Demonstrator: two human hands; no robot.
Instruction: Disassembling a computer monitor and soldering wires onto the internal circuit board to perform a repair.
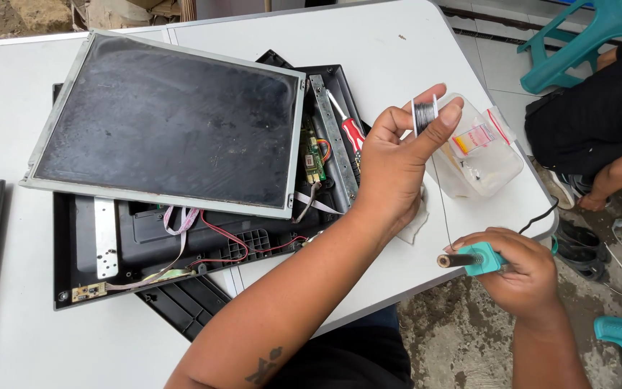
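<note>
Above the white desk (412, 43), the left hand (390, 169) pinches a small spool of grey solder wire (424, 114) between thumb and fingers, just beside a clear plastic box (487, 162). Near the desk edge, the right hand (523, 270) is closed around a teal-handled soldering iron (473, 260). A flat dark screen panel (167, 119) lies tilted over its opened black casing (149, 248).

A white table (397, 57) carries an opened monitor casing (203, 245) left of the fingers; a clear plastic container (484, 155) sits just right of them.
</note>
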